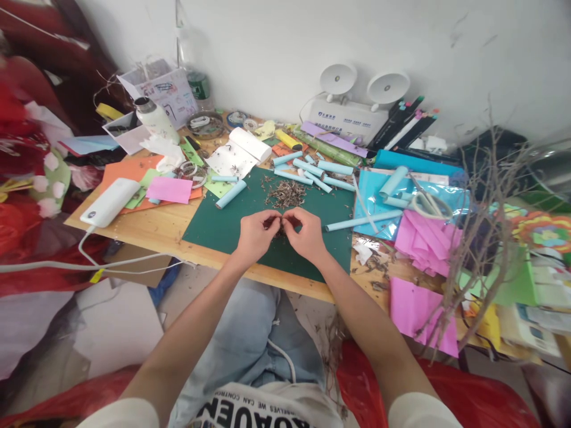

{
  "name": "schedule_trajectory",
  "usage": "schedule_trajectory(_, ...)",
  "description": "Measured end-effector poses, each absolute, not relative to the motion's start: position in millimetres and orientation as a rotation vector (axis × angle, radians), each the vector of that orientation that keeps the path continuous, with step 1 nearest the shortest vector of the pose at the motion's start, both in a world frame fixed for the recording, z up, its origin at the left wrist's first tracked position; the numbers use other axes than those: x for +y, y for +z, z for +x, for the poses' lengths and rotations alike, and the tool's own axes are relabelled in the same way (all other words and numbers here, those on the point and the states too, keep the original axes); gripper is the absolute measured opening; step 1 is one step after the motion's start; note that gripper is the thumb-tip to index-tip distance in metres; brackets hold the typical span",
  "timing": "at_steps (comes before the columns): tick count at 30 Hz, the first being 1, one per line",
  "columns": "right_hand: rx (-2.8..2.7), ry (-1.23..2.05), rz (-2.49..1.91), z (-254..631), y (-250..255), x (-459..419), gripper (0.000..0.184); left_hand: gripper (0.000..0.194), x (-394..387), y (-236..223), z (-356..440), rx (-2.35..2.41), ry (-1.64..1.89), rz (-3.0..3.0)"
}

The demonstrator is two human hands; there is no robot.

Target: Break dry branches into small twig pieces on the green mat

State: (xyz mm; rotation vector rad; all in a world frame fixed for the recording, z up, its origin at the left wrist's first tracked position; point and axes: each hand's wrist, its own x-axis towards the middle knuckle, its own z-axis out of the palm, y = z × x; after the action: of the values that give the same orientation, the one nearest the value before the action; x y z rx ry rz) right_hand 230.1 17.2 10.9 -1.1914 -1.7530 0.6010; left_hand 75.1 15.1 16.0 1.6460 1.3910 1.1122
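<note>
My left hand (259, 235) and my right hand (304, 233) meet fingertip to fingertip over a dark green mat (214, 223). Both are closed in a pinch around a small dark brown bit, perhaps dry plant matter, mostly hidden by the fingers. Just beyond them lies a heap of dry brown plant scraps (286, 194). Several light-blue paper tubes (335, 168) are scattered behind the heap. One longer blue tube (341, 224) rests to the right of my right hand, and a short tube (231, 194) lies to the left.
A white power bank (110, 202) with a cable sits at the table's left. White-handled scissors (430, 205) lie on a blue plastic packet (370, 199) at right, near pink paper (422, 241). Bare branches (484, 238) rise at the right edge. An open bottle (156, 119) stands at back left.
</note>
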Motion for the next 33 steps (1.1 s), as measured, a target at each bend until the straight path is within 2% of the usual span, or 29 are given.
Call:
schedule_trajectory(7, -1.684, 0.634, -1.212, 234, 13, 21, 0.015, 0.029, 27, 10, 71, 1.201, 1.254, 1.136)
schedule_trajectory(13, -1.738, 0.598, -1.207, 232, 13, 19, 0.017, 0.036, 25, 16, 69, 1.131, 1.183, 1.058)
schedule_trajectory(17, -1.687, 0.646, -1.188, 231, 13, 19, 0.011, 0.027, 25, 15, 69, 1.155, 1.180, 1.144)
schedule_trajectory(20, -1.667, 0.688, -1.172, 231, 11, 19, 0.014, 0.020, 26, 11, 70, 1.170, 1.220, 1.239)
schedule_trajectory(27, -1.694, 0.620, -1.152, 232, 8, 21, 0.014, 0.033, 25, 9, 73, 1.187, 1.149, 1.147)
schedule_trajectory(33, -1.825, 0.522, -1.128, 235, 5, 23, 0.018, 0.022, 24, 10, 70, 1.274, 1.135, 1.225)
